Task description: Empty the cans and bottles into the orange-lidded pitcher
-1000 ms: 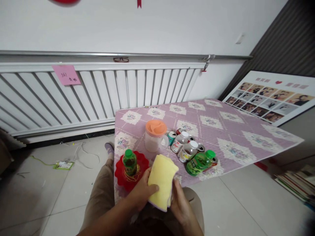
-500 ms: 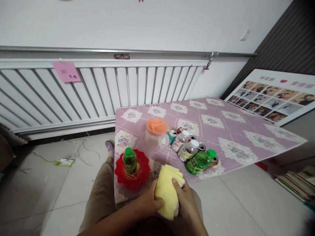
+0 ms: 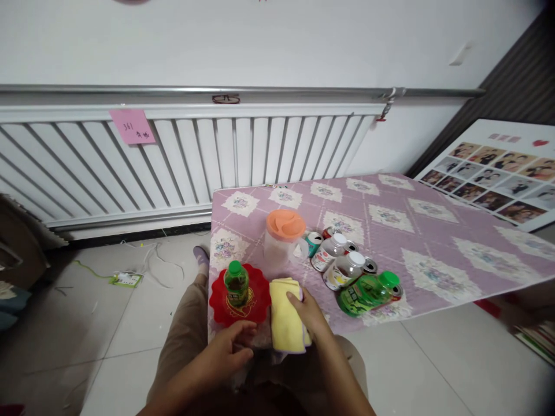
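A folded yellow cloth point(image 3: 285, 320) with a purple edge hangs at the near side of the table, gripped along its right side by my right hand point(image 3: 307, 309). My left hand point(image 3: 232, 349) is apart from the cloth, its fingers curved with a gap between thumb and fingers and nothing in them. Just beyond it lies a red scalloped plate point(image 3: 260, 289), with a green-capped bottle point(image 3: 236, 284) standing on it. Past the cloth stands a clear pitcher point(image 3: 277, 248) with an orange lid.
Right of the pitcher are several drink cans point(image 3: 314, 242), two clear white-capped bottles point(image 3: 344, 270) and a larger green bottle point(image 3: 366, 293). A purple flowered cloth covers the table point(image 3: 390, 196). A white radiator point(image 3: 260, 150) runs behind it. A power strip point(image 3: 125, 279) with cables lies on the floor.
My left hand has let go of the yellow cloth and moved left toward the red plate. My right hand keeps the cloth, now slightly farther forward. The view has shifted a little left.
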### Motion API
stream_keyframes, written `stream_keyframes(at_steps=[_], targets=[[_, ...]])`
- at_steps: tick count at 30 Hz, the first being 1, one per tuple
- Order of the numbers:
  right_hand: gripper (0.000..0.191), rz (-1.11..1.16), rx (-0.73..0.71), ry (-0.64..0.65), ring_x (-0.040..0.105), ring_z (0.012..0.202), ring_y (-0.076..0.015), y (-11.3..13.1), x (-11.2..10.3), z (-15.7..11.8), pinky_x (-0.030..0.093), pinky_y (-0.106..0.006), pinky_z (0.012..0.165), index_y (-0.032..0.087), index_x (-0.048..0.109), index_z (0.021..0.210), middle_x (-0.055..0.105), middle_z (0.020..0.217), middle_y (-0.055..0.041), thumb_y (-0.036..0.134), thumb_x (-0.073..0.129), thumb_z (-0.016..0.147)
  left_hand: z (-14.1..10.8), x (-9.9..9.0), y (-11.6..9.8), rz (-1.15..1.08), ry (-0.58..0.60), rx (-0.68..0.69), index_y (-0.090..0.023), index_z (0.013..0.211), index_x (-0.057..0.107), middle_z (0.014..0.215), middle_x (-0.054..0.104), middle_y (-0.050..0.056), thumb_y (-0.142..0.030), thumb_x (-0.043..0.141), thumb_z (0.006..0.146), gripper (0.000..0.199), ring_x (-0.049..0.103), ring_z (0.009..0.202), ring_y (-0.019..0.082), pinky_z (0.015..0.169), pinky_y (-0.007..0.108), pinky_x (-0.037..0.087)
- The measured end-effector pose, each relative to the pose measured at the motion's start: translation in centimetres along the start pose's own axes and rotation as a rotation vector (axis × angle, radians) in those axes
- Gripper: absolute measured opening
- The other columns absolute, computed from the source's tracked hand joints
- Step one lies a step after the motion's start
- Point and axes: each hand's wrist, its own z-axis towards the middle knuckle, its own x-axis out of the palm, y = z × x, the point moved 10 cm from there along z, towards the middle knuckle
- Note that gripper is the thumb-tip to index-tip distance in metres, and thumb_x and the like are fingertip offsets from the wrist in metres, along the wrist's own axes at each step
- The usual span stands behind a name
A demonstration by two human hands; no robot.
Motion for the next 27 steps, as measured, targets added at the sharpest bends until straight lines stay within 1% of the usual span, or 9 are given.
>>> stream_keyframes(at_steps=[2,4,6,9,11,14,19,23,27], targets=[[0.044,-0.072,-0.053,-0.061,0.067,0.103,-0.0312,0.5,-0.3,0.8,0.048,-0.050,0.097,0.019,0.069,0.107,0.075,0.106,-0.0099,0.041,0.071,0.069,-0.1,-1.3,0.2,-0.036,-0.039,0.015,-0.019,0.129,0.056,0.128,0.065,0.012,-0.019,0.060,0.077,0.052,0.064,0.112,0.024,0.094,0.036,0.051],[0.050,-0.143,-0.109,-0.131,0.058,0.120,-0.0342,1.2,-0.9,1.2,0.036,-0.054,0.110,0.019,0.068,0.111,0.070,0.118,-0.0124,0.037,0.072,0.064,-0.2,-2.6,0.2,-0.059,-0.090,0.032,-0.020,0.127,0.058,0.129,0.065,0.011,-0.023,0.061,0.079,0.048,0.063,0.113,0.024,0.097,0.037,0.050],[0.058,-0.201,-0.161,-0.192,0.046,0.133,-0.0360,2.2,-1.4,1.2,0.024,-0.056,0.117,0.017,0.065,0.117,0.063,0.130,-0.0155,0.037,0.071,0.064,-0.3,-4.2,0.0,-0.073,-0.156,0.060,-0.020,0.122,0.061,0.127,0.066,0.010,-0.027,0.062,0.081,0.041,0.062,0.115,0.025,0.099,0.037,0.049],[0.064,-0.308,-0.268,-0.214,0.045,0.135,-0.0358,4.6,-0.6,0.3,0.027,-0.056,0.116,0.015,0.059,0.127,0.057,0.138,-0.0193,0.044,0.067,0.072,-0.3,-6.5,0.0,-0.111,-0.271,0.101,-0.020,0.113,0.064,0.119,0.070,0.010,-0.033,0.064,0.082,0.034,0.063,0.114,0.027,0.100,0.039,0.048],[0.067,-0.356,-0.336,-0.142,0.051,0.130,-0.0345,6.5,1.5,-0.5,0.036,-0.055,0.111,0.016,0.054,0.134,0.057,0.138,-0.0190,0.047,0.064,0.076,-0.2,-7.7,0.1,-0.146,-0.346,0.122,-0.019,0.110,0.064,0.114,0.071,0.011,-0.036,0.065,0.080,0.034,0.065,0.110,0.027,0.099,0.040,0.050],[0.072,-0.329,-0.363,0.044,0.055,0.128,-0.0312,8.6,6.1,-1.7,0.044,-0.051,0.106,0.021,0.048,0.141,0.058,0.139,-0.0148,0.043,0.067,0.075,-0.2,-8.9,0.1,-0.184,-0.414,0.157,-0.019,0.107,0.065,0.109,0.072,0.010,-0.039,0.066,0.079,0.034,0.067,0.106,0.026,0.098,0.040,0.051],[0.091,-0.335,-0.347,0.170,0.045,0.138,-0.0301,10.7,12.2,-2.6,0.034,-0.049,0.115,0.021,0.040,0.148,0.050,0.149,-0.0142,0.032,0.076,0.065,-0.7,-9.6,0.3,-0.176,-0.439,0.169,-0.019,0.104,0.066,0.107,0.072,0.009,-0.040,0.064,0.080,0.032,0.067,0.104,0.025,0.096,0.038,0.053],[0.098,-0.350,-0.323,0.205,0.042,0.141,-0.0297,10.7,14.9,-2.2,0.033,-0.047,0.116,0.020,0.036,0.149,0.046,0.151,-0.0147,0.029,0.079,0.061,-1.3,-10.4,1.4,-0.191,-0.453,0.154,-0.019,0.105,0.065,0.106,0.072,0.009,-0.036,0.063,0.080,0.031,0.067,0.103,0.024,0.095,0.038,0.052],[0.080,-0.292,-0.302,0.197,0.059,0.123,-0.0275,10.5,15.7,-2.0,0.043,-0.046,0.108,0.023,0.047,0.138,0.062,0.133,-0.0098,0.029,0.076,0.064,-1.9,-11.3,2.8,-0.215,-0.484,0.135,-0.018,0.106,0.063,0.105,0.072,0.009,-0.035,0.063,0.079,0.032,0.068,0.102,0.024,0.092,0.038,0.053]])
